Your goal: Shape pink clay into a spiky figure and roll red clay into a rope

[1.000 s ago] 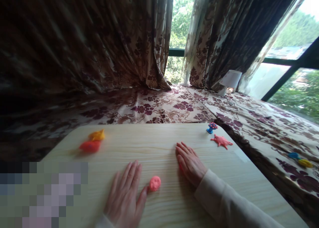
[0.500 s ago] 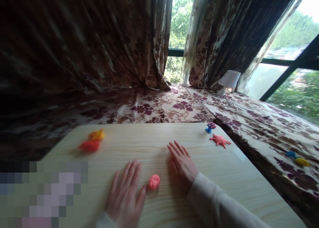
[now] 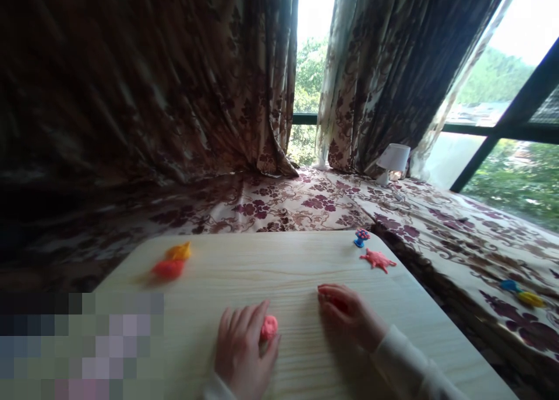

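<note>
A small, round lump of pink modelling clay (image 3: 269,328) lies on the pale wooden table (image 3: 301,365). My left hand (image 3: 245,340) is closed around its left side, index finger behind it and thumb along its near edge. To the right, apart from the clay, my right hand (image 3: 351,315) rests with its little-finger side low over the tabletop. Its fingers are loosely curled, with a shadowed gap between them and the thumb, and I see nothing held there.
Orange (image 3: 179,251) and red clay shapes (image 3: 169,268) sit at the back left, blurred. At the back right stand a blue piece with a dotted top (image 3: 361,237) and a flat pink turtle-like figure (image 3: 378,260). Blue and yellow pieces (image 3: 530,298) and a lamp (image 3: 393,157) are on the patterned cloth.
My left hand has moved right from lying flat and closed about the pink clay. My right hand has shifted right and curled its fingers. The view has tilted up slightly.
</note>
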{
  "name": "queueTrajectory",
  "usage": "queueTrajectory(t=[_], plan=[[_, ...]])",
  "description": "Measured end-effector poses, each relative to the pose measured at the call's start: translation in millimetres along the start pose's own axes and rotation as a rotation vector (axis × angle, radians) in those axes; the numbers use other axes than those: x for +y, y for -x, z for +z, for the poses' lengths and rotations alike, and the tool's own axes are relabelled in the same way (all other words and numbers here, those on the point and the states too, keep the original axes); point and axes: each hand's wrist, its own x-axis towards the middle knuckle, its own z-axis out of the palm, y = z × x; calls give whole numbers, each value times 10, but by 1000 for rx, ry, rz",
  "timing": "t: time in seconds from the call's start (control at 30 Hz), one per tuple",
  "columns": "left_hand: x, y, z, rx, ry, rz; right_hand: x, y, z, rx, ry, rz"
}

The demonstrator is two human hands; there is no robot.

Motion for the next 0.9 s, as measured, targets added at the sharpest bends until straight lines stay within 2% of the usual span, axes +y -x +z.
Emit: queueTrajectory(t=[0.13, 0.23, 0.33, 0.43, 0.53, 0.63, 0.77, 0.83, 0.9], plan=[[79, -94, 0, -8, -14, -19, -52, -50, 86, 25, 25, -64], [45, -312, -20, 27, -55, -91, -137, -171, 167, 46, 52, -69], [-103, -604, -17, 80, -125, -207, -321, -351, 335, 11, 104, -98], [-319, -781, 28, 66, -171, -264, -485, -523, 526, -36, 203, -122], [-511, -777, 100, 39, -158, -246, -523, -550, 619, -75, 311, -128], [-628, -709, 184, 46, -87, -203, -483, -354, 583, -128, 389, -136], [-697, -688, 269, 156, 60, -202, -485, -51, 498, -227, 462, -150], [-718, -700, 288, 229, 134, -232, -506, -83, 514, -237, 498, -127], [-735, -707, 293, 287, 195, -263, -514, -271, 576, -214, 529, -88]])
